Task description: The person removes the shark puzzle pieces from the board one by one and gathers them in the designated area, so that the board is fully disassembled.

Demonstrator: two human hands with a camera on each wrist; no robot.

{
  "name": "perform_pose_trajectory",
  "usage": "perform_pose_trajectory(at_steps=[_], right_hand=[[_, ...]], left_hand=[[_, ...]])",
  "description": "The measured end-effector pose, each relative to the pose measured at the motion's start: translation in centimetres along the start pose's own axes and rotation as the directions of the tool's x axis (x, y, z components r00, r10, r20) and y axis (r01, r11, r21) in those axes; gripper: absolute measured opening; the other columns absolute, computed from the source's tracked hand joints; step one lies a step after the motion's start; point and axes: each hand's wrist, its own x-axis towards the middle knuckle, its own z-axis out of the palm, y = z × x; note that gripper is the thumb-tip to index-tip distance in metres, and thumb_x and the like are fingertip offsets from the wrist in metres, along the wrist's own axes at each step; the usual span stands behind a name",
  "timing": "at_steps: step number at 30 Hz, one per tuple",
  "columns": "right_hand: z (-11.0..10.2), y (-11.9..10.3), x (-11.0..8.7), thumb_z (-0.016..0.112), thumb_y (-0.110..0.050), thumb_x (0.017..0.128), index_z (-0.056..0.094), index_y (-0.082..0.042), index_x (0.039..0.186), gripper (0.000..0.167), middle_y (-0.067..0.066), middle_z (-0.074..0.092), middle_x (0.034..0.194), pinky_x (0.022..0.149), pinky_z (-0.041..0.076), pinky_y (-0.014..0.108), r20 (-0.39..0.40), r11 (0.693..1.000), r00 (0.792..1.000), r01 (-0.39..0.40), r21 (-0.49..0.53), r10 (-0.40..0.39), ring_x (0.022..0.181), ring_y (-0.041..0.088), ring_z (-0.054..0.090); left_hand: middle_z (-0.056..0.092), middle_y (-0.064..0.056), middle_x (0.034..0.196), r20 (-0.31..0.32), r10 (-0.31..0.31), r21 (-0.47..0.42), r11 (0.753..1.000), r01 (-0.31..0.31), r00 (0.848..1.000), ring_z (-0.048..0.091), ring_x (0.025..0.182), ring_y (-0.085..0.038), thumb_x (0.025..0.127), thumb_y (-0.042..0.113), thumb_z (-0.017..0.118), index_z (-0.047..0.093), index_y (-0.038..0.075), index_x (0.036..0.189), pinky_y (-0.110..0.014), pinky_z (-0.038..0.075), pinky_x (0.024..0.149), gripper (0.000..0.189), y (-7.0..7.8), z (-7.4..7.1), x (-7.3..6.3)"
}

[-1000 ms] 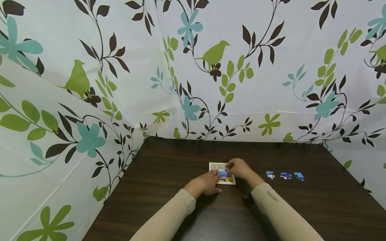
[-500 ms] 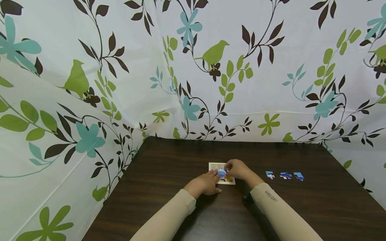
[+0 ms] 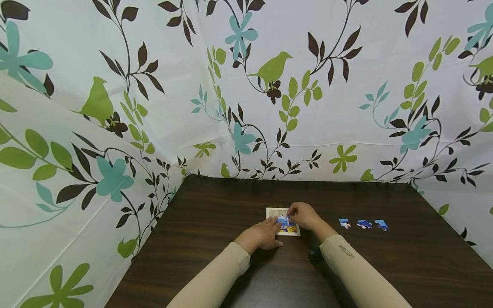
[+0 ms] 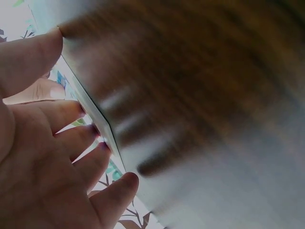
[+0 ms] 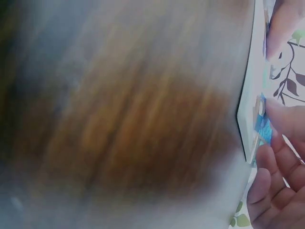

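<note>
A shallow, pale-rimmed puzzle tray (image 3: 274, 211) lies on the dark table in the head view, with blue and yellow picture pieces in its lower part. My left hand (image 3: 263, 234) rests at its left side, fingers extended onto the tray. From the right, my right hand (image 3: 306, 216) reaches over the tray's right half. Thumb and fingers pinch a blue puzzle piece (image 5: 263, 123) at the tray's edge, as the right wrist view shows. Beneath the hands, part of the picture is hidden. In the left wrist view the left hand (image 4: 52, 148) has its fingertips along the rim.
To the right of the tray, three loose puzzle pieces lie in a row: left piece (image 3: 344, 223), middle piece (image 3: 364, 224), right piece (image 3: 381, 225). The dark wooden table (image 3: 231, 192) ends at a patterned curtain (image 3: 173, 107) behind and to the left.
My right hand's fingers shift slightly over the tray with the piece. The left hand stays in place, and the three loose pieces have not moved.
</note>
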Motion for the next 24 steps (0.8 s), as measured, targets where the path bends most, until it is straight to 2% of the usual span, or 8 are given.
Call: perform_pose_trajectory(at_steps=[4,10,17,24], right_hand=[[-0.09,0.00,-0.05,0.073,-0.002,0.083,0.069,-0.009,0.087,0.009,0.004,0.063,0.085,0.065,0.047,0.030,-0.022,0.999,1.000,-0.009,0.038,0.010,0.077,0.018,0.056],[-0.12,0.07,-0.16,0.071,0.000,0.086,0.072,-0.007,0.091,0.008,0.005,0.065,0.085,0.068,0.050,0.029,-0.030,0.995,1.000,-0.006,0.101,0.009,0.079,0.017,0.058],[-0.11,0.35,-0.19,0.069,0.000,0.087,0.074,-0.007,0.088,0.009,0.005,0.067,0.087,0.070,0.052,0.031,-0.021,0.997,0.999,0.029,0.076,-0.028,0.080,0.017,0.059],[-0.06,0.40,-0.24,0.069,0.000,0.087,0.074,-0.007,0.087,0.008,0.005,0.067,0.085,0.070,0.051,0.032,-0.021,0.996,0.999,0.049,0.073,-0.048,0.080,0.016,0.058]], left_hand=[[0.020,-0.002,0.167,-0.005,0.003,0.000,1.000,-0.003,1.000,0.018,0.154,-0.020,0.097,0.049,0.058,0.031,0.019,0.157,-0.042,0.030,0.121,0.073,-0.05,0.04,0.11],[0.021,-0.002,0.166,-0.014,0.008,0.013,1.000,-0.008,1.000,0.020,0.154,-0.020,0.097,0.049,0.058,0.032,0.019,0.157,-0.042,0.031,0.120,0.072,-0.11,0.28,0.26],[0.021,-0.002,0.166,-0.017,0.004,0.006,1.000,-0.004,1.000,0.019,0.154,-0.021,0.096,0.050,0.058,0.032,0.020,0.157,-0.042,0.030,0.120,0.073,-0.13,0.37,0.45],[0.025,-0.002,0.165,-0.046,-0.016,0.020,1.000,0.017,0.999,0.023,0.153,-0.021,0.095,0.053,0.060,0.035,0.019,0.156,-0.044,0.030,0.121,0.074,0.18,0.54,0.59]])
